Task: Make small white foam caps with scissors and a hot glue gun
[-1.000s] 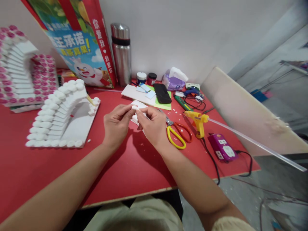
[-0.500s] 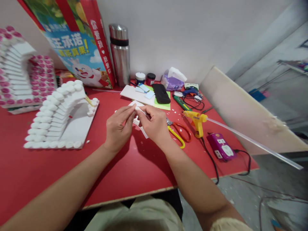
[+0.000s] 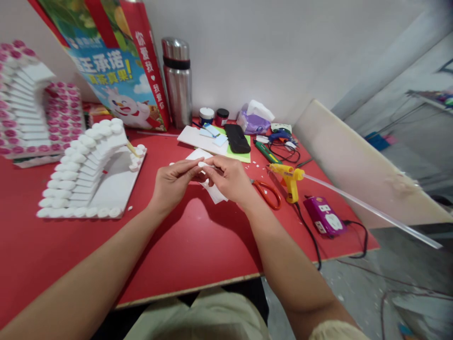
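A small white rolled piece (image 3: 202,165), perhaps foam or paper, is pinched between the fingertips of my left hand (image 3: 175,183) and my right hand (image 3: 231,182). Both hands are closed, meeting over the table. Under and behind them lie white sheet scraps (image 3: 215,192), partly covered by my fingers. To the left stands a white staircase model (image 3: 87,172) on a white base, edged with round white rolls. Beside my right hand are orange-handled scissors (image 3: 268,194), with blades and one handle mostly hidden behind the hand.
A yellow glue gun (image 3: 290,178) with a long clear stick and a purple power socket (image 3: 325,216) are at right. Along the back stand a steel flask (image 3: 178,85), a printed bag (image 3: 116,71), a tissue pack (image 3: 253,122) and a black phone (image 3: 237,138). A pink-and-white model (image 3: 63,111) is far left.
My hands have lowered slightly toward me, and the fingers have shifted around the white piece. The right hand now hides the scissors' yellow handle.
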Motion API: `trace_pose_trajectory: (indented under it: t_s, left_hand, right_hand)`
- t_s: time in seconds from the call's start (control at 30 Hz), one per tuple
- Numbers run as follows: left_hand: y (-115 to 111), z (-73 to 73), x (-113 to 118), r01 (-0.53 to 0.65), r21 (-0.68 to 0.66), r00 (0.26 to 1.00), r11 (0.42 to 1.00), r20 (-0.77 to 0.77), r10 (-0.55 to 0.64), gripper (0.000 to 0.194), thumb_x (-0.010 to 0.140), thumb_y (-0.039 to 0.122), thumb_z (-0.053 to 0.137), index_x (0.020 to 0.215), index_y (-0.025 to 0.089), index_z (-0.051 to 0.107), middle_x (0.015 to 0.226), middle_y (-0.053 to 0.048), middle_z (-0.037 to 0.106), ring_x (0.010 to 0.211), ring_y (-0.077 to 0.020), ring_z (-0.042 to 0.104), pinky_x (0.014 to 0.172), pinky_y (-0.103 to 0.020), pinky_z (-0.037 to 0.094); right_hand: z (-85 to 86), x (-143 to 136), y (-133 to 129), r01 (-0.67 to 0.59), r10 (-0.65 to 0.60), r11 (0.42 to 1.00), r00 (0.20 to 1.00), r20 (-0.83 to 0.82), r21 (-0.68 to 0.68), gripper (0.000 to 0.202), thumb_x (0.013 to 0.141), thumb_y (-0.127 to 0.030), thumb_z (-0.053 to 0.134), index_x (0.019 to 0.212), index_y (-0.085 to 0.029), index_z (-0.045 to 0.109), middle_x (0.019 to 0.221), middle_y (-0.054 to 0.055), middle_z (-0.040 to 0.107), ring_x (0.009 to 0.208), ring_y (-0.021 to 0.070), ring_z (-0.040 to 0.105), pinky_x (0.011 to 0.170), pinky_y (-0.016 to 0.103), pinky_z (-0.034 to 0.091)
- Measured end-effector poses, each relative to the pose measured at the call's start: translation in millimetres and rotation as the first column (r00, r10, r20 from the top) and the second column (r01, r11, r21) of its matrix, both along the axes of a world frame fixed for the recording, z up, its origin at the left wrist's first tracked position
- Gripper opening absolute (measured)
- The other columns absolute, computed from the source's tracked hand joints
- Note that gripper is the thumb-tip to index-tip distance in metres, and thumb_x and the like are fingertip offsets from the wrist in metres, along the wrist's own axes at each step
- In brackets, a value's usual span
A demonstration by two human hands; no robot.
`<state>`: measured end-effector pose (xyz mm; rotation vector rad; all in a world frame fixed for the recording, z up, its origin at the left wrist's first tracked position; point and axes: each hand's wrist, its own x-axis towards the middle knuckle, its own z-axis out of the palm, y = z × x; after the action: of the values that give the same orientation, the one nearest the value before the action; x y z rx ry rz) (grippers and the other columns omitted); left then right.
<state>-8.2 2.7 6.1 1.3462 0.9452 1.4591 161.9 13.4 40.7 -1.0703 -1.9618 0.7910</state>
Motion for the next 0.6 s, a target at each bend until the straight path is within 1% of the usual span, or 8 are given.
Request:
trace_pose_trajectory:
  t_s: [0.1,0.2,0.33,0.43,0.53,0.6]
  left_hand:
    - [-0.1,-1.3,0.2,-0.012,-0.007,0.999,1.000,-0.030,0.011,0.023,0.084,0.033,0.077,0.103,0.022,0.083,0.087,-0.005,0.078,0.072,-0.0189,0.074,0.073,-0.036,0.065]
    - [0.2,-1.8,0.4,-0.007,0.003,0.998,1.000,-0.063,0.008,0.025,0.085,0.035,0.076,0.104,0.022,0.083,0.087,-0.005,0.078,0.072,-0.0195,0.074,0.073,-0.036,0.064]
    - [0.9,-2.1,1.5,-0.007,0.064,0.993,0.998,-0.119,0.015,0.025,0.088,0.036,0.072,0.106,0.021,0.082,0.092,-0.006,0.077,0.074,-0.0190,0.074,0.074,-0.034,0.063]
    - [0.8,-1.4,1.7,-0.027,0.120,0.984,0.992,-0.173,0.048,0.024,0.091,0.034,0.069,0.106,0.021,0.081,0.095,-0.006,0.076,0.075,-0.0177,0.073,0.074,-0.031,0.062]
    - [-0.4,0.9,1.7,-0.049,0.140,0.974,0.989,-0.214,0.079,0.022,0.092,0.033,0.066,0.104,0.021,0.080,0.100,-0.007,0.075,0.075,-0.0166,0.071,0.074,-0.029,0.060]
    - [-1.7,2.6,2.4,-0.054,0.122,0.974,0.991,-0.212,0.079,0.021,0.093,0.033,0.065,0.102,0.020,0.079,0.098,-0.006,0.074,0.074,-0.0165,0.071,0.073,-0.029,0.059]
  right_hand:
    - [-2.8,-1.8,0.5,0.019,-0.019,1.000,1.000,0.014,0.017,0.023,0.100,-0.033,0.056,0.088,-0.018,0.069,0.079,0.003,0.068,0.072,0.0146,0.063,0.067,0.027,0.047]
    - [-4.0,-2.6,0.5,0.032,-0.032,0.999,0.999,0.019,0.006,0.024,0.100,-0.035,0.055,0.090,-0.019,0.069,0.081,0.003,0.069,0.074,0.0153,0.064,0.067,0.027,0.047]
    - [-4.4,-3.9,-0.1,0.041,-0.041,0.999,0.999,0.012,-0.014,0.021,0.100,-0.033,0.056,0.092,-0.019,0.070,0.079,0.003,0.070,0.073,0.0152,0.065,0.067,0.027,0.048]
    - [-4.1,-4.8,-0.7,0.042,-0.044,0.997,0.999,-0.027,-0.061,0.019,0.098,-0.031,0.057,0.090,-0.018,0.069,0.074,0.001,0.069,0.066,0.0140,0.066,0.067,0.027,0.048]
    - [-2.7,-4.9,-0.9,0.094,-0.101,0.988,0.993,-0.054,-0.123,0.022,0.096,-0.035,0.060,0.083,-0.018,0.067,0.068,0.000,0.069,0.059,0.0131,0.065,0.064,0.026,0.048]
    - [-1.4,-5.0,-1.5,0.145,-0.149,0.984,0.988,-0.035,-0.102,0.024,0.094,-0.037,0.063,0.080,-0.018,0.066,0.066,0.000,0.068,0.060,0.0134,0.063,0.062,0.025,0.046]
